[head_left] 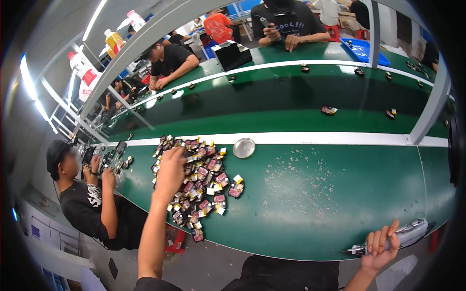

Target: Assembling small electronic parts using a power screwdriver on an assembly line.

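My left hand point(170, 170) reaches over a heap of small black modules point(198, 172) with pinkish faces and white and yellow tabs. Its fingers are bent down into the far part of the heap, closed, and what they pinch is hidden behind the hand. At the near right edge of the table, my right hand point(381, 246) is wrapped round a grey electric screwdriver point(410, 234). The screwdriver lies almost level, its thin bit pointing left over the green tabletop. Many tiny screws point(303, 186) are scattered across the middle of the table.
A round metal dish point(243, 148) stands beside the heap. Beyond a white rail point(291, 139) runs a green conveyor belt point(272, 109) carrying several modules. Grey frame posts point(432, 109) rise at the right. A co-worker point(92, 194) handles parts at the left; others sit across the belt near a blue tray point(364, 51).
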Tool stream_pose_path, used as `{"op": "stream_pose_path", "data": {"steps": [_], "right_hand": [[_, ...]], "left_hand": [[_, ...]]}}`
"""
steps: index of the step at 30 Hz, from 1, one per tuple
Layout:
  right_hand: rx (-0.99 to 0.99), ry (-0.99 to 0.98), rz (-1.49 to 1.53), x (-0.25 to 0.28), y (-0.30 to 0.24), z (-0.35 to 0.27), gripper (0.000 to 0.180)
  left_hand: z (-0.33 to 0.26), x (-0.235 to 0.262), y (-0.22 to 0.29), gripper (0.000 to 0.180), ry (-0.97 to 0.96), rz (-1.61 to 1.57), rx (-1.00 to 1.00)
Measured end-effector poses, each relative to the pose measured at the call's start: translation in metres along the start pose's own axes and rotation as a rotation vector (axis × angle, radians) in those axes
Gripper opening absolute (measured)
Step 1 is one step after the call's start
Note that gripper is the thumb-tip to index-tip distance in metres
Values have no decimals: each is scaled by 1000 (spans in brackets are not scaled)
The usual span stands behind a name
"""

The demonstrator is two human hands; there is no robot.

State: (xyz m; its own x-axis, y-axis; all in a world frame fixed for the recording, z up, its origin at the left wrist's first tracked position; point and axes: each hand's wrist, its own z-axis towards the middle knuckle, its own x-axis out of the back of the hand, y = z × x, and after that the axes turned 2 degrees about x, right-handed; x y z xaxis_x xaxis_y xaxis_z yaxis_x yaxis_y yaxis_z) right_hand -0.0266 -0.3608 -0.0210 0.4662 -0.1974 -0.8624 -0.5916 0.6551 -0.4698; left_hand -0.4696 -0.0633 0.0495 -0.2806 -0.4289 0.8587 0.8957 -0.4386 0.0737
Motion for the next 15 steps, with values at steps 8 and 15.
{"op": "stream_pose_path", "data": {"steps": [8, 15], "right_hand": [[-31, 28, -51, -1, 3, -1, 10], [-68, 39, -34, 5, -2, -4, 9]], "left_hand": [[-2, 0, 69, 31, -5, -32, -181], [-47, -25, 167, 27, -250, -380, -378]]}}
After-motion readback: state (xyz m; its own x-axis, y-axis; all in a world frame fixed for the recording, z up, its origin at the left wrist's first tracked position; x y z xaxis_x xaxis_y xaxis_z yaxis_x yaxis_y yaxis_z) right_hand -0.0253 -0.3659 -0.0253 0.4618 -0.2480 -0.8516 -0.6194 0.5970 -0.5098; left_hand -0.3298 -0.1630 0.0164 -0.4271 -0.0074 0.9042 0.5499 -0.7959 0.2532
